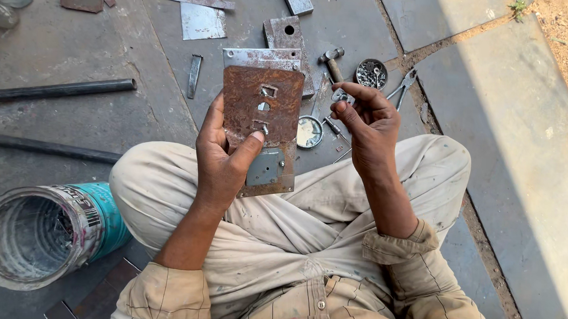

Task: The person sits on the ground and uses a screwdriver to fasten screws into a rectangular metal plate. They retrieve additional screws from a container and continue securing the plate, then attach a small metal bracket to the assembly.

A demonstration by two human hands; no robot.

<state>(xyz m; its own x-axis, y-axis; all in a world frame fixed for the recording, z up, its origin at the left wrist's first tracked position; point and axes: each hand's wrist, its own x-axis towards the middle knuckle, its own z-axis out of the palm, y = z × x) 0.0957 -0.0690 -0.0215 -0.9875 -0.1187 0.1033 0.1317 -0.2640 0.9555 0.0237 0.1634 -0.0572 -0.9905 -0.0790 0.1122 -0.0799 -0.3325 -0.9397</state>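
Rusty plate [263, 99]: held upright over the lap, above crossed legs in beige trousers; three small cut-outs down the middle, a grey metal piece [265, 167] already fixed at the lower end, a plain grey strip along the top edge
Left hand [224, 160]: clenched round the plate's left edge, thumb pressed on the face just by the lowest cut-out
Right hand [367, 121]: raised just beside the plate, fingertips pinched on a small metal part [340, 95], too small to identify
Progress: judged partway; one fitting on the plate, cut-outs open, the pinched part not yet on the plate
Ground beyond: hammer [332, 62], pliers [402, 88], round tin of small hardware [371, 73], shallow round lid [309, 131], loose screws near it, grey plate with a round hole [287, 34] behind the rusty one
Scrap: sheet offcuts [201, 15] at top, dark pipe [60, 89] at left
Package: open paint can [39, 233] lying on its side at lower left, teal wall, white label band with dark print at the rim, inside scraped bare
Signs: none visible
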